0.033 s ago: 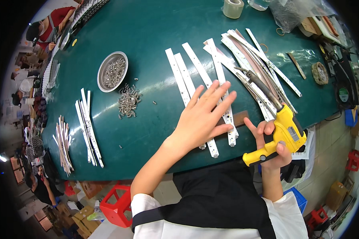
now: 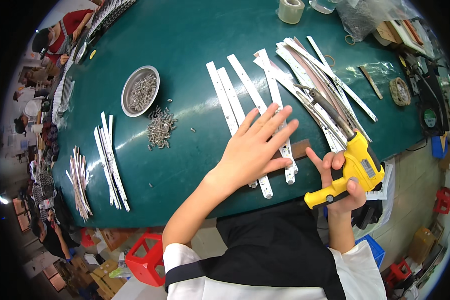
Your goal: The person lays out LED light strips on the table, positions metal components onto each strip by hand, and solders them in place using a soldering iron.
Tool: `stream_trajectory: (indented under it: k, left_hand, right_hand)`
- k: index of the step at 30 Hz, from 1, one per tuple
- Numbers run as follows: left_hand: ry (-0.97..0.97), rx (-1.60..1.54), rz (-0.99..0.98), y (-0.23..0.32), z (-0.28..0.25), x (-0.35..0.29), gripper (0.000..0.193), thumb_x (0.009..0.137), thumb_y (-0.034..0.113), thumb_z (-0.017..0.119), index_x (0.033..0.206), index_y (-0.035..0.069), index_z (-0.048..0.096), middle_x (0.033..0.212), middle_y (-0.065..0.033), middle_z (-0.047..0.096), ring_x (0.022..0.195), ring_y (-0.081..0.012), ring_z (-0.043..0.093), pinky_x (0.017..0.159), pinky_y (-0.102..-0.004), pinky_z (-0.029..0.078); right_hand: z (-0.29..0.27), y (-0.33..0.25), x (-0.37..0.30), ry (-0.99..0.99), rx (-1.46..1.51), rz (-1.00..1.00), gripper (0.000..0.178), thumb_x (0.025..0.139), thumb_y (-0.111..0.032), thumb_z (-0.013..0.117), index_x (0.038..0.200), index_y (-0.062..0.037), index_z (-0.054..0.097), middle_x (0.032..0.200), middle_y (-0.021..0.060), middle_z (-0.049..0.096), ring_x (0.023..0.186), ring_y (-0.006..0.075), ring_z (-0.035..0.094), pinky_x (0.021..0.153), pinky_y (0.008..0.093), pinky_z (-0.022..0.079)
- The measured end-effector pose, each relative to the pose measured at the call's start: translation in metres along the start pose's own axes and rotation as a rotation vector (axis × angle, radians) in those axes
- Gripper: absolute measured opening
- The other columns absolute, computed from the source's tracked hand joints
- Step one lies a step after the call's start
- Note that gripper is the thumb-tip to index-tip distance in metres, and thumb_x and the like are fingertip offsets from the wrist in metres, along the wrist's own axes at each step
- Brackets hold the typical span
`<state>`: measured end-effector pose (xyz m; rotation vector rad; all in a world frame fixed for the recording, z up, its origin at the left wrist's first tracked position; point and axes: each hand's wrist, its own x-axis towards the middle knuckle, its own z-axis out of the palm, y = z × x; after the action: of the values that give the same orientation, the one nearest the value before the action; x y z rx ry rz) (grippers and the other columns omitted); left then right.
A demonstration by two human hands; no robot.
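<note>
My left hand (image 2: 252, 150) is spread flat, palm down, over several narrow white circuit strips (image 2: 246, 75). Whether it presses on them or hovers just above, I cannot tell. In my right hand (image 2: 352, 200) is a yellow soldering gun (image 2: 361, 159), its metal tip angled up and left over a heap of more strips (image 2: 305, 70). The index finger of that hand sticks out toward the strips; other fingers curl about the grip. A brown flat piece (image 2: 300, 148) lies partly under the nearest strips.
A metal bowl (image 2: 153, 71) of small metallic parts stands left of centre, with a loose pile (image 2: 161, 129) beside it. Two bundles of strips (image 2: 110, 160) lie farther left. Clear tape (image 2: 291, 12) sits at the back. A red stool (image 2: 146, 260) stands below the green table (image 2: 185, 195).
</note>
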<state>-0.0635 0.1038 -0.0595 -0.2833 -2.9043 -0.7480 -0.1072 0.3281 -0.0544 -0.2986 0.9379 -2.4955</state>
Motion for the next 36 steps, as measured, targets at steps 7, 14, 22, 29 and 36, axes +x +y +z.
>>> stream_trajectory:
  k: [7,14,22,29,36]
  left_hand:
    - [-0.057,0.062,0.085,0.002,0.01,0.016,0.064,0.085,0.044,0.063,0.137,0.01,0.047,0.146,-0.0091,0.04,0.137,-0.0291,0.035,0.111,-0.049,0.027]
    - [-0.078,0.013,0.076,-0.001,-0.002,0.004,0.062,0.08,0.042,0.069,0.129,0.008,0.054,0.137,-0.0101,0.048,0.133,-0.0307,0.038,0.11,-0.0463,0.03]
    - [-0.01,-0.012,0.05,0.001,-0.001,-0.006,0.06,0.078,0.038,0.072,0.126,0.007,0.055,0.134,-0.0119,0.049,0.131,-0.0321,0.04,0.108,-0.046,0.033]
    - [0.086,-0.061,-0.02,0.002,0.001,-0.01,0.054,0.078,0.027,0.073,0.124,0.006,0.055,0.133,-0.0138,0.049,0.128,-0.0341,0.044,0.107,-0.0463,0.035]
    - [0.026,0.019,-0.129,-0.002,-0.008,-0.029,0.064,0.078,0.032,0.073,0.133,0.007,0.05,0.139,-0.0121,0.047,0.134,-0.0329,0.039,0.11,-0.0495,0.03]
  right_hand:
    - [0.001,-0.039,-0.001,0.119,-0.78,-0.239,0.081,0.078,-0.003,0.067,0.146,0.0,0.024,0.105,0.0138,0.058,0.073,0.014,0.054,0.063,0.0228,0.047]
    - [-0.013,-0.035,0.024,-0.043,-1.933,-0.436,0.086,0.065,0.002,0.078,0.142,-0.0043,0.04,0.1,0.0166,0.059,0.091,0.0342,0.058,0.08,0.0379,0.048]
    - [-0.011,-0.035,0.031,-0.03,-1.998,-0.399,0.089,0.065,0.008,0.075,0.144,-0.0062,0.036,0.102,0.016,0.059,0.086,0.0334,0.057,0.076,0.0392,0.048]
    - [0.015,-0.03,0.006,-0.074,-1.848,-0.346,0.092,0.061,0.004,0.08,0.142,-0.0002,0.036,0.131,0.019,0.054,0.113,0.0356,0.057,0.094,0.0366,0.048]
    - [0.025,0.007,-0.004,-0.287,-1.758,-0.342,0.092,0.061,-0.006,0.084,0.139,0.0073,0.035,0.11,0.0185,0.06,0.083,0.0324,0.059,0.075,0.0385,0.05]
